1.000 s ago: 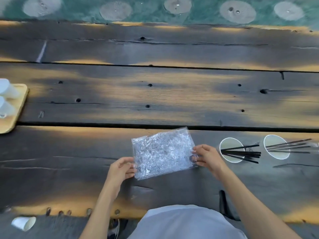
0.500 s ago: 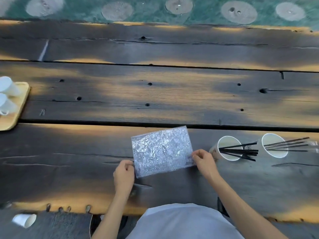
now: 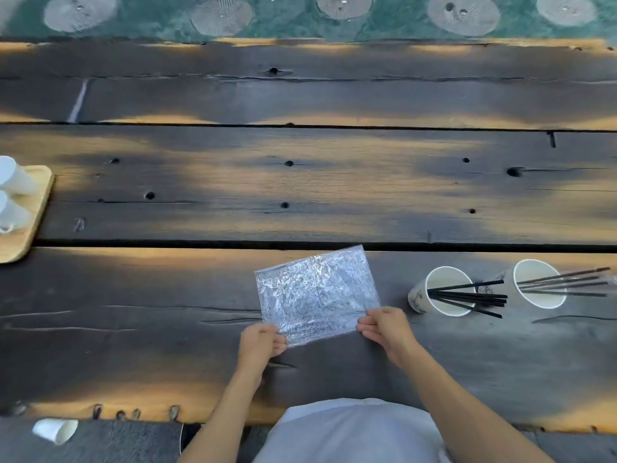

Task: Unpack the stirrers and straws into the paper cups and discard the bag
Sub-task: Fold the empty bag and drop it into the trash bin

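— Across the tabletop (image 3: 300, 182), what's changed?

— I see the bag (image 3: 315, 292) now lying flat on the near plank, empty and crinkled; a second ago it was held slightly farther left. Both paper cups (image 3: 437, 290) beside it hold the black stirrers (image 3: 467, 295).

— And each grip?

— My left hand (image 3: 260, 342) pinches the near-left corner, my right hand (image 3: 384, 327) the near-right. Only discarding remains, I judge.
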